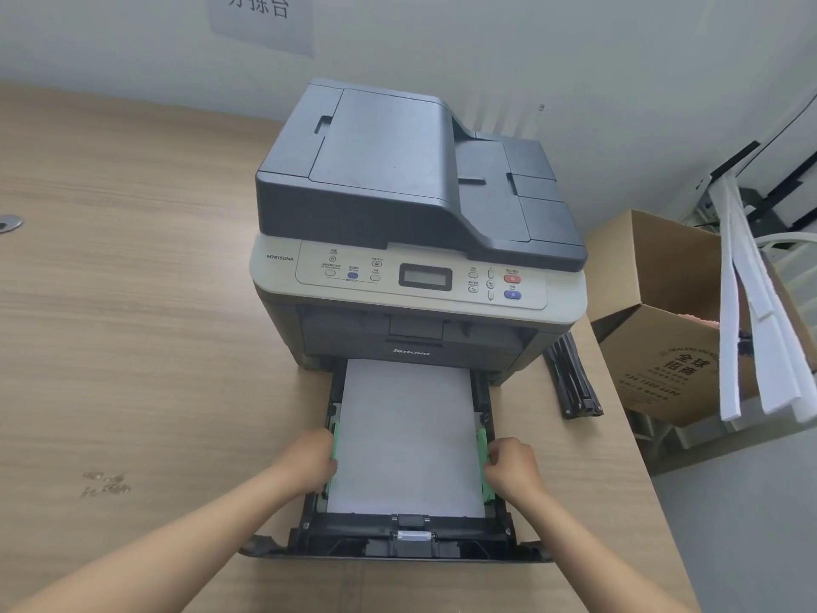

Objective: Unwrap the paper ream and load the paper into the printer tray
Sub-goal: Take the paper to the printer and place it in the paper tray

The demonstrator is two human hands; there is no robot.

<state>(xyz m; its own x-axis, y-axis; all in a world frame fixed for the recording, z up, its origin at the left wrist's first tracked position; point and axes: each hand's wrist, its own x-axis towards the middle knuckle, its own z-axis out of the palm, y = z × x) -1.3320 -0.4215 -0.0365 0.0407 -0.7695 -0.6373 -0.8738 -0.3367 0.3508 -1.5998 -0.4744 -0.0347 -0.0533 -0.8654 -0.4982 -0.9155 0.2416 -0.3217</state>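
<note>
A grey and black printer [415, 205] stands on a wooden table. Its black paper tray [398, 541] is pulled out toward me. A stack of white paper [406, 435] lies flat inside the tray. My left hand [309, 462] grips the green side guide [334, 440] on the tray's left. My right hand [510, 468] grips the green side guide [482, 453] on the right. Both guides touch the paper's edges. No ream wrapper is in view.
The wooden table [132, 303] extends to the left. A black bar-shaped part [572, 378] lies to the right of the printer. Off the table's right edge stands an open cardboard box [663, 347] with white foam strips [760, 329] leaning over it.
</note>
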